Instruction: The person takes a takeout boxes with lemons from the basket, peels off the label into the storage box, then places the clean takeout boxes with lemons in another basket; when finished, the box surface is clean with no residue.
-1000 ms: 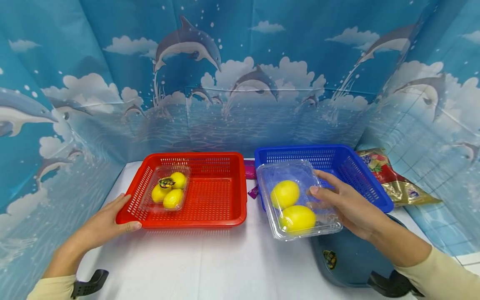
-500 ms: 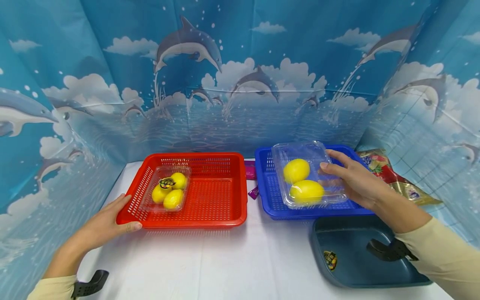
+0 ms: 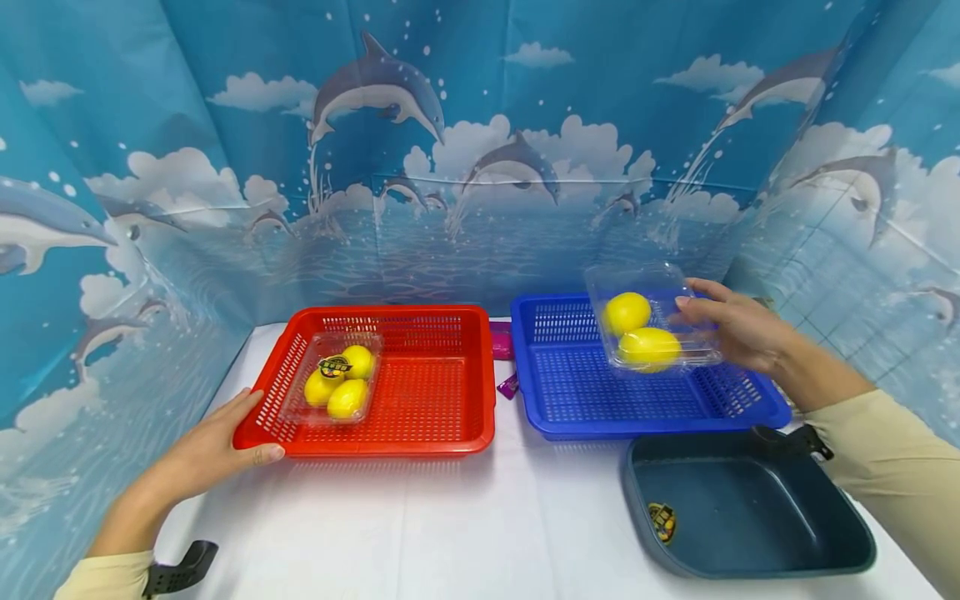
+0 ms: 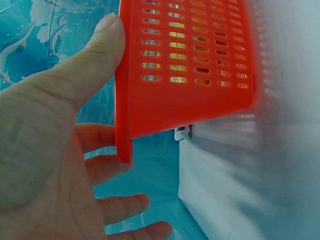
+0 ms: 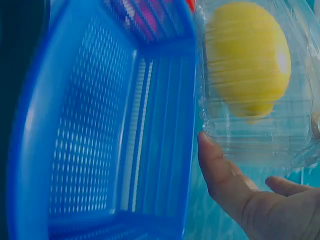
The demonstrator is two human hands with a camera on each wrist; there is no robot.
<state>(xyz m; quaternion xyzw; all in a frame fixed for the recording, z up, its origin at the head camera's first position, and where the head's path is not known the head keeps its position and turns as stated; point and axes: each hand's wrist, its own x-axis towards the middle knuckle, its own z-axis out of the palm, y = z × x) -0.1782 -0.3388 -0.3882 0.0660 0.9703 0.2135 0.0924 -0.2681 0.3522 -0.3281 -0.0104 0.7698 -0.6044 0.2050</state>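
In the head view, my right hand point(image 3: 738, 325) holds a clear plastic clamshell box point(image 3: 637, 279) by its right side, over the blue basket point(image 3: 652, 429). Inside the box show two lemons point(image 3: 649, 347). The right wrist view has one lemon point(image 5: 247, 55) large behind the clear wall, with my fingertips at the box's edge. My left hand point(image 3: 198, 454) grips the near left corner of the red basket point(image 3: 427, 442), thumb on the rim and fingers around its side. A second clear box with three lemons point(image 3: 347, 398) and a dark label point(image 3: 334, 367) lies in the red basket's left part.
A dark teal tub point(image 3: 750, 508) stands before the blue basket, with a round sticker point(image 3: 662, 522) at its left inside. Purple packets point(image 3: 501, 343) lie between the baskets. A dolphin-print curtain point(image 3: 465, 242) surrounds the white table point(image 3: 450, 525).
My right hand has carried the clamshell box of lemons away from me and to the right, from the blue basket's near left side to above it. The left hand stays at the red basket.
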